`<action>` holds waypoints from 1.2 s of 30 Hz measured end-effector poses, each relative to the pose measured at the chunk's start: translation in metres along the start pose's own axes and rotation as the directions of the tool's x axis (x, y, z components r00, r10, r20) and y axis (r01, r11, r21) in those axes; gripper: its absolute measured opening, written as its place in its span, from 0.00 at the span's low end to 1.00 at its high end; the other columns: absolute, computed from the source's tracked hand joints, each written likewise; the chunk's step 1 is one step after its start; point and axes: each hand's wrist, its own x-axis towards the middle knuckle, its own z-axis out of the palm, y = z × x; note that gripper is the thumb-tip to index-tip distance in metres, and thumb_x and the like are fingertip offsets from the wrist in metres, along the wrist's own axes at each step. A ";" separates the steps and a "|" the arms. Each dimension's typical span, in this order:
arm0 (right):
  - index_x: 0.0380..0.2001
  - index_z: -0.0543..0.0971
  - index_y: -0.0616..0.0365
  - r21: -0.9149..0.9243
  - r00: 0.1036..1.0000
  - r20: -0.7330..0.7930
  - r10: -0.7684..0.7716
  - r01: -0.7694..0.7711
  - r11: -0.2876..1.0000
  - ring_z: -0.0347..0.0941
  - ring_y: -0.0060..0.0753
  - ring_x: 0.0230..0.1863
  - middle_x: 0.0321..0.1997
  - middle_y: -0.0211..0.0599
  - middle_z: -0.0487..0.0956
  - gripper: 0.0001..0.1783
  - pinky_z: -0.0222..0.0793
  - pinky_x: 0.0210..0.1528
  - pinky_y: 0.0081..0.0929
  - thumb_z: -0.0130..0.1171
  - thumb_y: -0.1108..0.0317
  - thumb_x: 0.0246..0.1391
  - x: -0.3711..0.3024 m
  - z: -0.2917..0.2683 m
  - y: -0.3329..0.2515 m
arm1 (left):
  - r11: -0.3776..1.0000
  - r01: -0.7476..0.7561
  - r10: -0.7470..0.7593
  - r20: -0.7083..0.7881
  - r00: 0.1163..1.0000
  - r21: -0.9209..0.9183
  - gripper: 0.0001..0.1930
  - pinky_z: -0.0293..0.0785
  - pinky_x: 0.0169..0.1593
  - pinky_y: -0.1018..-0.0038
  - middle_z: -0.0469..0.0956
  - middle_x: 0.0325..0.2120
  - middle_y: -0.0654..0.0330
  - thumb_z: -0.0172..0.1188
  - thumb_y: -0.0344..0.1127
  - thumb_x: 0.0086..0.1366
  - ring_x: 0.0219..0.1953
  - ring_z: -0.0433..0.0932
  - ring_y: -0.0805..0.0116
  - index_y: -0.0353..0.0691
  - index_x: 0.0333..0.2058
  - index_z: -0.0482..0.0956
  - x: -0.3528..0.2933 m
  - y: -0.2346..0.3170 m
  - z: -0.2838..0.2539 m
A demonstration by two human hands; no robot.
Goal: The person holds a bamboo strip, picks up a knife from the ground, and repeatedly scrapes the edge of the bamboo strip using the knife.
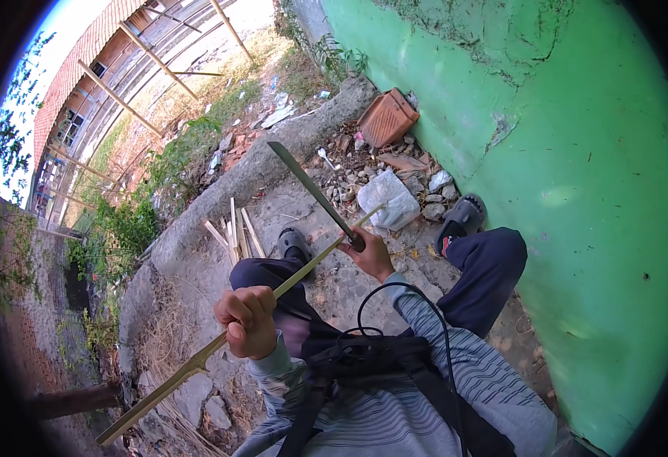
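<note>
My left hand is closed in a fist around a long bamboo strip. The strip runs slantwise across my lap, from the lower left up to the right, and has a thicker knot below the fist. In my right hand is the dark handle of a long-bladed knife, its blade pointing up and to the left. The strip's thin upper part passes close by the knife handle and my right fingers; whether they touch it I cannot tell. Several pale split sticks lie on the ground beyond my left knee.
A green wall with flaking patches rises close on my right. Ahead are a whitish block, rubble and an orange-brown clay piece. A low rough concrete ledge curves along the left, with green plants beyond it.
</note>
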 end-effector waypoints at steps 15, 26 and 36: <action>0.40 0.80 0.56 0.197 0.999 -0.010 0.042 -0.039 0.980 0.79 0.21 0.37 0.35 0.32 0.84 0.15 0.72 0.40 0.25 0.73 0.67 0.52 0.007 -0.003 0.004 | 0.913 0.235 -0.249 0.002 0.968 0.333 0.46 0.56 0.70 0.53 0.71 0.57 0.48 0.85 0.50 0.38 0.67 0.64 0.48 0.40 0.53 0.68 -0.034 -0.060 -0.020; 0.52 0.75 0.56 0.214 0.982 -0.161 -0.100 0.133 0.968 0.83 0.30 0.36 0.35 0.43 0.84 0.24 0.75 0.40 0.28 0.70 0.67 0.53 -0.002 -0.002 0.007 | 0.970 0.201 -0.188 -0.102 0.977 0.134 0.28 0.54 0.26 0.69 0.57 0.11 0.65 0.51 0.42 0.74 0.16 0.53 0.72 0.39 0.14 0.57 -0.032 -0.104 -0.008; 0.49 0.71 0.55 0.118 0.999 -0.035 0.021 -0.017 0.993 0.78 0.35 0.25 0.22 0.38 0.77 0.21 0.72 0.32 0.34 0.64 0.70 0.53 -0.015 0.002 0.034 | 0.973 0.206 -0.189 -0.150 0.971 0.106 0.28 0.46 0.23 0.70 0.53 0.10 0.66 0.51 0.39 0.72 0.16 0.49 0.73 0.39 0.12 0.55 -0.036 -0.103 -0.008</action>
